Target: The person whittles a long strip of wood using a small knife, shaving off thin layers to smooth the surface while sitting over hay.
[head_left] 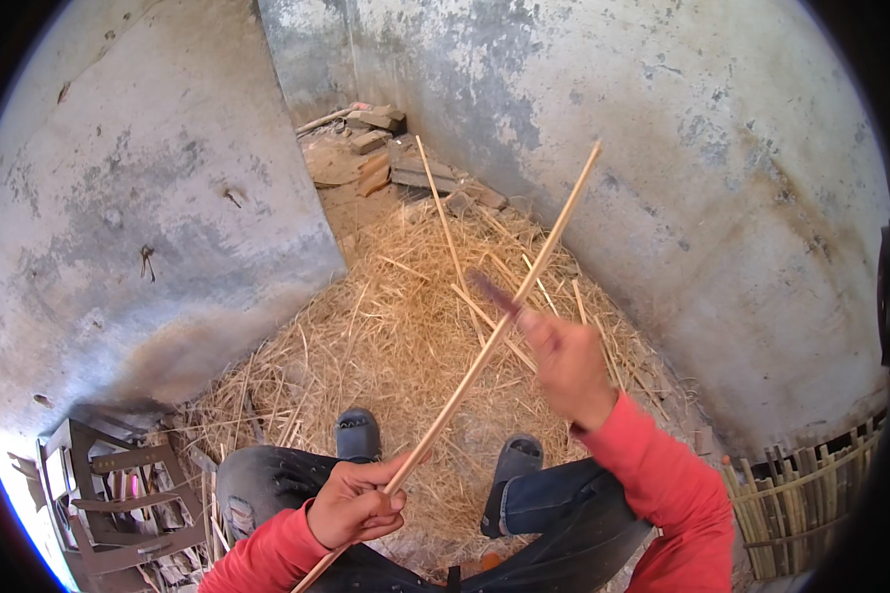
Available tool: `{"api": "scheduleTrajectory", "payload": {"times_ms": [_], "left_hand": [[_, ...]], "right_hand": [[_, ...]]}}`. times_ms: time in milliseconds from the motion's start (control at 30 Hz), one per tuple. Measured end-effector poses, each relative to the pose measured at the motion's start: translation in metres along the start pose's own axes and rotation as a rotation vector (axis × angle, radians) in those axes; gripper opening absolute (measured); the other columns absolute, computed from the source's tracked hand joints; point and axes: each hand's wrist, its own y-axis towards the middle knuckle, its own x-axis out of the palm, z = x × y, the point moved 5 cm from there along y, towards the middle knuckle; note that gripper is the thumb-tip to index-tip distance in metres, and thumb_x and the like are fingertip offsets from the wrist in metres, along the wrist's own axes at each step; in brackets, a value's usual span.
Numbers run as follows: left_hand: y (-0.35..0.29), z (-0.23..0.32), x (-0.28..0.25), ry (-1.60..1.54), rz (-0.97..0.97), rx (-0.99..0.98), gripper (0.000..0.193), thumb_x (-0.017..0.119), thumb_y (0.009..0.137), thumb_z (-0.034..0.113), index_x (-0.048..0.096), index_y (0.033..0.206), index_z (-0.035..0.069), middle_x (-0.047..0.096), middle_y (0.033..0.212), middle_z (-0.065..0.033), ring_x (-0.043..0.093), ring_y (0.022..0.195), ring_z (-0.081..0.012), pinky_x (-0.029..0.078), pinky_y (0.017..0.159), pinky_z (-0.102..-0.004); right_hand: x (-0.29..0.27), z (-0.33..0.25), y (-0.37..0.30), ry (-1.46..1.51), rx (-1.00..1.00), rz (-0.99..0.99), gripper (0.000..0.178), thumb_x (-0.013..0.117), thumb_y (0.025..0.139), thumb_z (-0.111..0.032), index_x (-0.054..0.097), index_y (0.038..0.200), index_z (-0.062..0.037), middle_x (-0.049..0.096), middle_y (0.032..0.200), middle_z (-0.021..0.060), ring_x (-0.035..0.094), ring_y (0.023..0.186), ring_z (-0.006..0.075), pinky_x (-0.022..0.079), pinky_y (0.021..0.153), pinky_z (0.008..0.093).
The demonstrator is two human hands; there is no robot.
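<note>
A long, pale bamboo strip [475, 373] slants across the middle, its lower end near my lap and its far end in front of the right wall. My left hand [358, 502] is closed round its lower part, thumb on top. Farther up the strip, my right hand [570, 368] is closed on a knife [492, 292]. The dark blade is blurred by motion and crosses the strip, pointing up and left. Its handle is hidden in my fist. I cannot tell whether the blade bites into the strip.
Shavings [366, 306] and loose strips cover the floor around my sandals [357, 435]. Worn walls [148, 198] stand on both sides. Broken bricks [374, 128] lie in the far corner. A dark slatted frame [119, 499] is at lower left, a slatted bamboo piece [806, 504] at lower right.
</note>
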Motion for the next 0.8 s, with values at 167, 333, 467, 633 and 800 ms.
{"api": "scheduleTrajectory", "payload": {"times_ms": [167, 333, 467, 633, 800], "left_hand": [[0.001, -0.003, 0.006, 0.073, -0.014, -0.028, 0.066, 0.049, 0.089, -0.009, 0.041, 0.155, -0.004, 0.036, 0.061, 0.0041, 0.028, 0.045, -0.0051, 0.026, 0.045, -0.024], [0.005, 0.001, 0.0, 0.031, 0.03, 0.009, 0.069, 0.049, 0.086, -0.009, 0.042, 0.154, -0.005, 0.037, 0.062, 0.0038, 0.028, 0.046, -0.0045, 0.026, 0.045, -0.0238], [0.001, 0.003, 0.0, 0.05, 0.051, 0.038, 0.07, 0.048, 0.084, -0.01, 0.042, 0.154, -0.005, 0.038, 0.06, 0.0034, 0.029, 0.046, -0.0043, 0.027, 0.045, -0.0235], [-0.001, -0.003, 0.001, 0.071, 0.047, 0.064, 0.066, 0.051, 0.086, -0.011, 0.047, 0.151, -0.004, 0.04, 0.06, 0.0029, 0.03, 0.046, -0.0046, 0.026, 0.045, -0.0246], [-0.002, -0.011, -0.019, 0.179, 0.056, 0.137, 0.06, 0.052, 0.093, -0.011, 0.048, 0.152, -0.002, 0.045, 0.063, 0.0066, 0.035, 0.052, -0.0017, 0.03, 0.05, -0.022]], "right_hand": [[-0.026, 0.028, 0.018, -0.079, 0.075, 0.13, 0.042, 0.053, 0.108, -0.035, 0.073, 0.094, -0.0008, 0.044, 0.051, 0.0062, 0.042, 0.042, 0.0159, 0.033, 0.042, 0.0365], [0.024, -0.032, -0.028, 0.023, -0.079, -0.213, 0.043, 0.054, 0.108, -0.038, 0.073, 0.094, -0.002, 0.045, 0.049, 0.0094, 0.044, 0.042, 0.0195, 0.035, 0.043, 0.0383], [0.011, -0.021, -0.007, 0.03, 0.007, -0.082, 0.044, 0.055, 0.107, -0.04, 0.072, 0.09, -0.0023, 0.047, 0.05, 0.0135, 0.047, 0.04, 0.0243, 0.036, 0.043, 0.0411], [-0.009, -0.004, 0.003, -0.081, 0.009, 0.046, 0.047, 0.057, 0.106, -0.04, 0.069, 0.082, -0.0023, 0.047, 0.05, 0.0149, 0.047, 0.041, 0.0264, 0.036, 0.043, 0.042], [0.014, -0.023, -0.021, -0.024, -0.075, -0.172, 0.047, 0.056, 0.107, -0.038, 0.068, 0.081, -0.0011, 0.046, 0.05, 0.0139, 0.046, 0.042, 0.0229, 0.036, 0.044, 0.0397]]}}
